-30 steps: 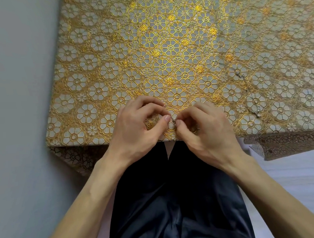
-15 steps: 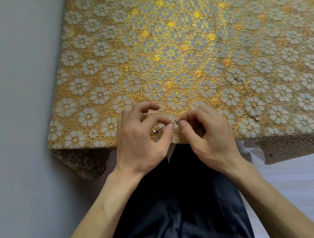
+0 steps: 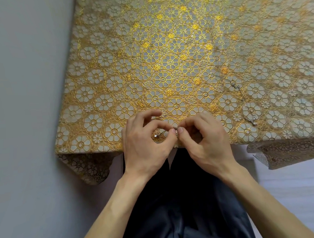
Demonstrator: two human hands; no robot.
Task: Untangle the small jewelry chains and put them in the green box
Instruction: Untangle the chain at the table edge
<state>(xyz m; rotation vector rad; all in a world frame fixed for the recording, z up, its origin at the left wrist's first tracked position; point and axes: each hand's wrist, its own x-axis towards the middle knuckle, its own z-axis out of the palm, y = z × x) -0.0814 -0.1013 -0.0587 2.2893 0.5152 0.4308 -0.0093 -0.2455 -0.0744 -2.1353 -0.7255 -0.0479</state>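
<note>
1. Chain point(image 3: 175, 128) pinched between thumb and forefinger of left hand point(image 3: 147, 147) and right hand point(image 3: 206, 143), over near edge of gold tablecloth point(image 3: 167, 62).
2. Second chain point(image 3: 241, 99) loose on same cloth, well right of hands.

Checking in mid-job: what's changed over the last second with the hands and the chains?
The left hand has spread its fingers a little, uncovering a stretch of chain with a small stone beneath it. It and the right hand still pinch that chain together at the table's near edge. The second chain on the tablecloth has not moved.
</note>
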